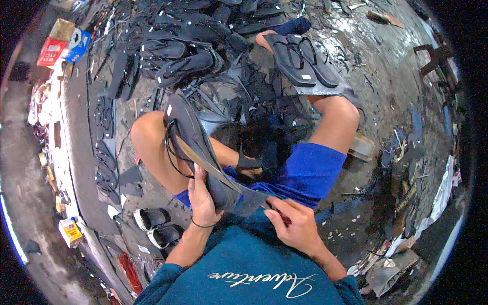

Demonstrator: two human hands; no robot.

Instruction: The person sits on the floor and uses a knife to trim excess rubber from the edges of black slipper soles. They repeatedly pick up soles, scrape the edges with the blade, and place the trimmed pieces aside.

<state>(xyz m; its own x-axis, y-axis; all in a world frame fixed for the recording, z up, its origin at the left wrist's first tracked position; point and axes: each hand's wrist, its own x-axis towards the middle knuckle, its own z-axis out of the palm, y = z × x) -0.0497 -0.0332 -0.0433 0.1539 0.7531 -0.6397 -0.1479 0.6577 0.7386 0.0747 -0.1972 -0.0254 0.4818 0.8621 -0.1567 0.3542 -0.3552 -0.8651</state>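
We brace black flip-flop (195,142) over lap, toe at 11 o'clock: left hand (202,198) fingers wrapped round sole to steady it, right hand (293,223) pinching heel end at 4 o'clock. Finished pair (302,58) at 1 o'clock.

The person sits on the floor, knees spread, blue shorts showing. Their left hand (202,195) grips a black flip-flop sole (195,140) from below, its toe end pointing away from them, a loose strap (173,150) looping off its side. The right hand (294,223) pinches the sole's near end. A finished pair of flip-flops (304,58) lies by the right foot, with a heap of black flip-flops (178,48) just beyond.
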